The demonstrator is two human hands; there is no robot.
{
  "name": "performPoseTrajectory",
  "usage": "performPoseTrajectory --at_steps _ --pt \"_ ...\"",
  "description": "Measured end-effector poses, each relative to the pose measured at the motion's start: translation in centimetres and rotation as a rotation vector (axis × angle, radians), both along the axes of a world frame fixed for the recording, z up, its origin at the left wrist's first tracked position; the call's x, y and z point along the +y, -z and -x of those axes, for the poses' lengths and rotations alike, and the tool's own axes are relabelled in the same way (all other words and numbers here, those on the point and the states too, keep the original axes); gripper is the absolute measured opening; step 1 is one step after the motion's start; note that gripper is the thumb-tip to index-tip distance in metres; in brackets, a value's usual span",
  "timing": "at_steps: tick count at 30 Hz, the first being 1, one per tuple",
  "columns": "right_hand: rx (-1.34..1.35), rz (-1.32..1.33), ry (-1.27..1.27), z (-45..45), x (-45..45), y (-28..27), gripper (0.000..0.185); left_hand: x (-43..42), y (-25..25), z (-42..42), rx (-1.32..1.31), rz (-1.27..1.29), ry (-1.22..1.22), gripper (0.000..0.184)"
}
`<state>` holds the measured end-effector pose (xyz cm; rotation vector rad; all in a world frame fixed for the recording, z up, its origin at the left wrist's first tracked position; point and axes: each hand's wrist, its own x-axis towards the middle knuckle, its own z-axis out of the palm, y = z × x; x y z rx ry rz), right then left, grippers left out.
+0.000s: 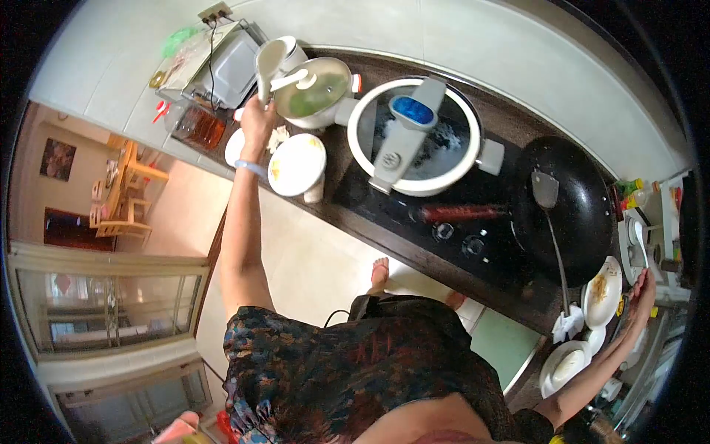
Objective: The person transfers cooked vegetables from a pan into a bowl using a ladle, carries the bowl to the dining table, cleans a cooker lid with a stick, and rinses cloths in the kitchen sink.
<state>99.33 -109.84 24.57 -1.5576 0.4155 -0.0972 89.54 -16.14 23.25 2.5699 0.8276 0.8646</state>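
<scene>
My left hand (257, 124), raised over the counter's left side, is closed round the handle of a pale ladle (271, 58). Beside the ladle is a pot (319, 103) with green contents under a see-through lid with a white knob. A white plate with an orange pattern (297, 164) lies just below and right of this hand. At the far right, my right hand (642, 292) has its fingertips at the handle of a white spoon (640, 237), closed on it. Near that hand is a stained oval plate (602, 292).
A large lidded pot (414, 137) stands on the black cooktop (392, 214). To its right a black wok (580, 214) holds a metal spatula (546, 190). A bottle of reddish liquid (196, 127) is at the left. Stacked white dishes (566, 366) sit at the lower right.
</scene>
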Motion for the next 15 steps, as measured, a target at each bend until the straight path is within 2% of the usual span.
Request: performPoseTrajectory --at_steps 1,3,4,6,8,10,11,12,14,15 --pt "-0.001 0.001 0.051 1.9 5.4 -2.3 0.017 2.8 1.0 -1.9 -0.011 -0.035 0.134 0.032" --pt "0.017 -0.017 0.023 3.0 9.5 -3.8 0.017 5.9 2.0 -4.2 0.017 -0.152 0.32 0.038" --pt "0.042 -0.047 -0.023 3.5 11.7 -4.8 0.017 6.8 2.6 -5.0 0.018 -0.133 0.337 0.038" --pt "0.053 -0.052 0.06 4.8 18.7 -7.1 0.018 8.9 3.3 -7.1 0.078 -0.186 0.355 0.044" --pt "0.054 -0.077 -0.029 5.6 23.4 -8.7 0.018 11.3 4.2 -9.0 0.124 -0.227 0.407 0.049" --pt "0.052 -0.056 -0.095 5.7 27.8 -10.0 0.018 11.9 3.7 -10.1 0.376 -0.141 0.326 0.05" --pt "0.056 -0.038 -0.179 5.6 30.0 -10.8 0.018 12.1 3.5 -10.3 0.388 -0.166 0.351 0.042" --pt "0.056 -0.032 -0.171 5.5 32.7 -11.5 0.018 12.4 3.2 -10.9 0.386 -0.162 0.36 0.042" --pt "0.101 -0.022 -0.176 5.3 38.3 -12.8 0.018 13.1 2.9 -12.1 0.604 -0.126 0.342 0.035" --pt "0.103 -0.02 -0.173 4.9 40.4 -13.1 0.018 13.7 3.2 -12.4 0.605 -0.125 0.346 0.035"
